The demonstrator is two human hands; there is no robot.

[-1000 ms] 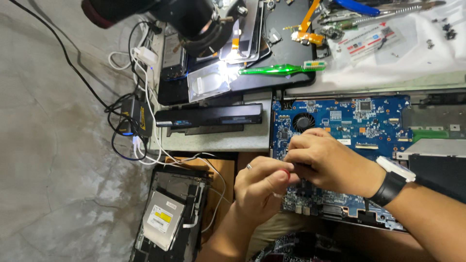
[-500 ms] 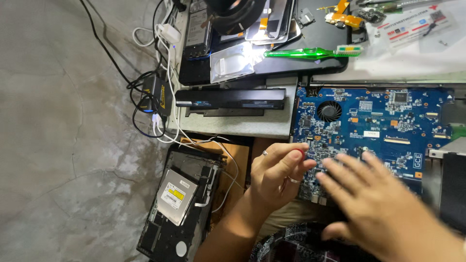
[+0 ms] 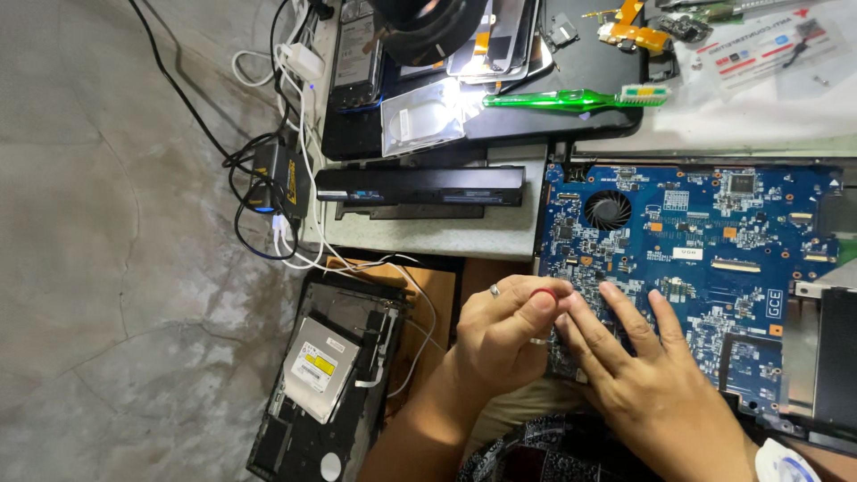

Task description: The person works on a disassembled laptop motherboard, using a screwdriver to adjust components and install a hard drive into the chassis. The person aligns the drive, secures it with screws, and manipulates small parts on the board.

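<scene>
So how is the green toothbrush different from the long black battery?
The green toothbrush is thin, shiny and see-through green with a bristled tip; the long black battery is a thick, dull black bar. The toothbrush lies on a dark laptop shell, while the battery lies on the pale bench. Both lie flat, lengthwise left to right, away from the hands.

One circuit board (image 3: 705, 259) — two hands.

A grey, stained concrete floor (image 3: 116, 268) fills the left side. A pale table (image 3: 428, 236) edge crosses the middle, with bright light glaring near its top.
</scene>
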